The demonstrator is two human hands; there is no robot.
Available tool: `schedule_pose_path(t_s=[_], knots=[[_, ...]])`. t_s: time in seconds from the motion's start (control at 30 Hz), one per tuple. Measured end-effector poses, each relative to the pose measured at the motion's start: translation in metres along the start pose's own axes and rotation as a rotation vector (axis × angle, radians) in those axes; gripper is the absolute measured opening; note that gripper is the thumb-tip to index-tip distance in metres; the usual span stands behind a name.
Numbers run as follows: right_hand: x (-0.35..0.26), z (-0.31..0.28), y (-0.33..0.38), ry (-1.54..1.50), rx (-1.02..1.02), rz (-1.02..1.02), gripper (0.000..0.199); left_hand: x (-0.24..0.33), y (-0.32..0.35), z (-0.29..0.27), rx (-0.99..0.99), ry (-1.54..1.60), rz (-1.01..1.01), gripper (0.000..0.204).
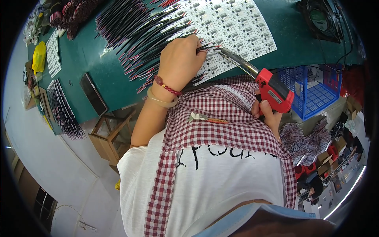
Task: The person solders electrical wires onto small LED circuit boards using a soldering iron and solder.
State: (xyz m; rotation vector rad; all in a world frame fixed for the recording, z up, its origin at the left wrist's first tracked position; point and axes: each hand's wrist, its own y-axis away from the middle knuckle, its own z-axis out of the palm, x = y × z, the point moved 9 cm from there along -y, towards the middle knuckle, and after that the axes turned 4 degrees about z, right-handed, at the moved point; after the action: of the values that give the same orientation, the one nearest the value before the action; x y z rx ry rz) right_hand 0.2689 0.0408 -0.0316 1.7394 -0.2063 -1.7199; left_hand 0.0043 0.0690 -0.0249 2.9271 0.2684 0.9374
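1. We see our left hand [179, 61] resting on the white circuit panel [233, 27], fingers pressed together and pinching a thin wire [207, 48] against it.
2. Our right hand [268, 112], off the panel's near edge, grips a red soldering gun [272, 90]; its metal tip [227, 52] touches the wire.
3. Beside the panel's left edge, loose black-and-red wires [134, 27] cover the green bench [98, 59].
4. A blue basket [316, 93] sits below the panel's right corner.

Left hand [181, 62] rests on the white circuit panel [237, 27], fingers [197, 46] pinching a thin wire [211, 47]. Right hand [268, 112] grips a red soldering gun [272, 90], tip at the wire. Green worktop [98, 67] carries black wire bundles [134, 27].
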Motion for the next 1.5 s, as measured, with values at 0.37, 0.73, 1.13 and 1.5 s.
schedule_pose_path(t_s=[0.37,0.73,1.13,1.5], knots=[[0.008,0.0,-0.001,0.103,-0.035,0.012,0.018,0.003,0.002,-0.001,0.031,0.034,0.035,0.019],[0.013,-0.004,-0.001,0.109,-0.018,0.007,0.025,0.002,0.002,-0.001,0.021,0.036,-0.003,0.018],[0.012,-0.002,0.004,0.013,0.01,-0.002,0.031,0.004,0.002,-0.001,0.022,0.033,-0.003,0.018],[0.013,-0.003,0.007,-0.062,0.015,-0.036,0.028,-0.001,0.002,0.001,0.024,0.075,-0.044,0.018]])
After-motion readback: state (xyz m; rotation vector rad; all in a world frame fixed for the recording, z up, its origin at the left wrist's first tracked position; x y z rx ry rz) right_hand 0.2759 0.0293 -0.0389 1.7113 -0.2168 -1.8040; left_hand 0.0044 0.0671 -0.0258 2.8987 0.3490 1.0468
